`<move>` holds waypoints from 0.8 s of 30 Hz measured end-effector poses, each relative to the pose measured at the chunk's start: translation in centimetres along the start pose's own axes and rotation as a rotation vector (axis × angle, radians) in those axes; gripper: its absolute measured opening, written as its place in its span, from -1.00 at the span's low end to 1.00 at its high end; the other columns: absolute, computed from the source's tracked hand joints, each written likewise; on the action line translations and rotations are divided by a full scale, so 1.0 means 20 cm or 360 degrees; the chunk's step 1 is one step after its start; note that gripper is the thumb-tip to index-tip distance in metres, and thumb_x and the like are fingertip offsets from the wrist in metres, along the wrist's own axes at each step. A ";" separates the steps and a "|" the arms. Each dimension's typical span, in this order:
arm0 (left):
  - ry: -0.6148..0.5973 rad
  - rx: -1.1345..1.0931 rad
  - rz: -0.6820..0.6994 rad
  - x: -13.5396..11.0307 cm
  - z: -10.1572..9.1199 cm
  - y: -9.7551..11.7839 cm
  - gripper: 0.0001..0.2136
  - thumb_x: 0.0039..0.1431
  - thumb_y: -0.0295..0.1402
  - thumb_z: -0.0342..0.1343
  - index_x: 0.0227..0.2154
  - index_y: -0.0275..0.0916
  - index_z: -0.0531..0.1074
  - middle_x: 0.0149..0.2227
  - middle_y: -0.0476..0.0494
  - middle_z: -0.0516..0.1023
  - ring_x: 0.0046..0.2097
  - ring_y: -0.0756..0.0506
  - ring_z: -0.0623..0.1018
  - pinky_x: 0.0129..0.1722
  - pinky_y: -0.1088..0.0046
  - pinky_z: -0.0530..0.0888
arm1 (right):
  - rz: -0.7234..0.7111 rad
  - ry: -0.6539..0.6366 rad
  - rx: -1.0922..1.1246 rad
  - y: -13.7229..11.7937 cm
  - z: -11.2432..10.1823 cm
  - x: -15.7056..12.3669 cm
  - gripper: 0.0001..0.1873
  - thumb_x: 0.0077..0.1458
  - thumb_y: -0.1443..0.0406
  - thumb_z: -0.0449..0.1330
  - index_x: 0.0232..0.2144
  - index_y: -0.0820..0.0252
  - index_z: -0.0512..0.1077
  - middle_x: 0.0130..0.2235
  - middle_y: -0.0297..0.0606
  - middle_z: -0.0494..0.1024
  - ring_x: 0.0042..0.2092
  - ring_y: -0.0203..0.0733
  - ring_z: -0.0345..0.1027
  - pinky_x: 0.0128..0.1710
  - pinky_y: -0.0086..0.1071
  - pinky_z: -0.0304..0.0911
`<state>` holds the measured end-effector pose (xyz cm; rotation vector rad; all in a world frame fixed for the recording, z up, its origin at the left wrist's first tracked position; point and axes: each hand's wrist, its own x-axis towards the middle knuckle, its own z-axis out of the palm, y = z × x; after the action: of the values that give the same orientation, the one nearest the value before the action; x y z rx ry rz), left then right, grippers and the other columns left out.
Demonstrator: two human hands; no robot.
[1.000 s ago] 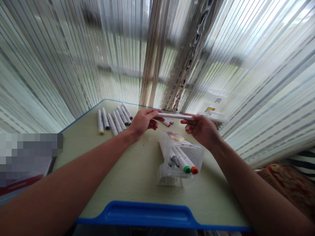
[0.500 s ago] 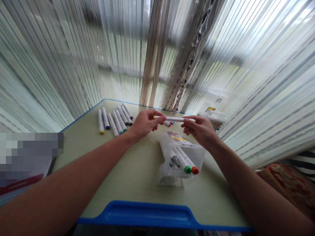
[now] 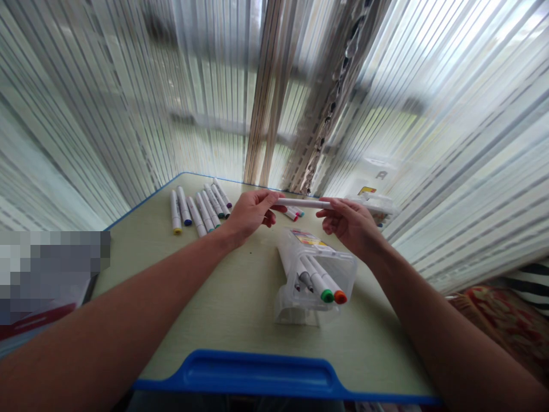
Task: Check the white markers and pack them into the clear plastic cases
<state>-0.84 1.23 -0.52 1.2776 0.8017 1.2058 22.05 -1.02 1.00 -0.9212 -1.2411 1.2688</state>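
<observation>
A white marker pen (image 3: 302,203) is held level above the table, one end in each hand. My left hand (image 3: 255,213) pinches its left end between thumb and fingers. At the other end, my right hand (image 3: 349,220) grips it the same way; the fingers cover both tips. Below the hands a clear plastic case (image 3: 287,252) lies on its side, its open end toward me. Inside it are several markers, among them a green-ended marker (image 3: 319,283) and an orange-ended marker (image 3: 332,283). A red-tipped marker (image 3: 290,214) lies behind the held one.
Several white markers (image 3: 195,216) with coloured ends lie at the table's back left. Another clear case (image 3: 377,205) stands at the back right. The pale table (image 3: 231,315) has a blue raised edge (image 3: 257,372) near me. Striped curtains (image 3: 206,114) hang behind it.
The marker has risen slightly between my hands. My fingers have shifted on both ends and now cover the yellow tips that showed before. The case and loose markers have stayed put.
</observation>
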 end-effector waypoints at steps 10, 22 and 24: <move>-0.0127 0.0188 0.0110 -0.01 0.00 0.00 -0.76 0.07 -0.25 0.28 -0.36 -0.36 0.49 -0.45 -0.14 0.58 -0.58 0.11 0.40 -0.58 0.58 0.34 | -0.0081 0.0011 -0.0112 0.03 0.00 0.00 -0.77 -0.09 0.21 0.42 -0.41 0.23 0.53 -0.62 -0.35 0.50 -0.64 -0.38 0.28 -0.65 -0.50 0.17; 0.0041 -0.0227 -0.0129 0.01 0.00 0.01 -0.76 0.29 -0.38 -0.04 -0.20 -0.37 0.50 -0.41 -0.23 0.62 -0.59 0.03 0.44 -0.58 0.52 0.37 | 0.0093 0.0025 0.0141 0.00 -0.01 0.01 -0.73 0.12 0.22 0.19 -0.19 0.28 0.53 -0.38 -0.16 0.64 -0.56 -0.31 0.39 -0.60 -0.46 0.25; 0.0038 -0.0224 -0.0127 0.01 0.00 0.01 -0.76 0.29 -0.38 -0.04 -0.20 -0.37 0.50 -0.41 -0.23 0.62 -0.60 0.04 0.44 -0.58 0.52 0.37 | 0.0099 0.0032 0.0147 0.00 0.00 0.01 -0.73 0.13 0.22 0.18 -0.20 0.28 0.53 -0.37 -0.15 0.65 -0.56 -0.31 0.39 -0.60 -0.46 0.25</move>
<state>-0.80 1.32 -0.25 1.1086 0.7645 1.1942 22.13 -0.88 1.06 -0.9094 -1.1366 1.3514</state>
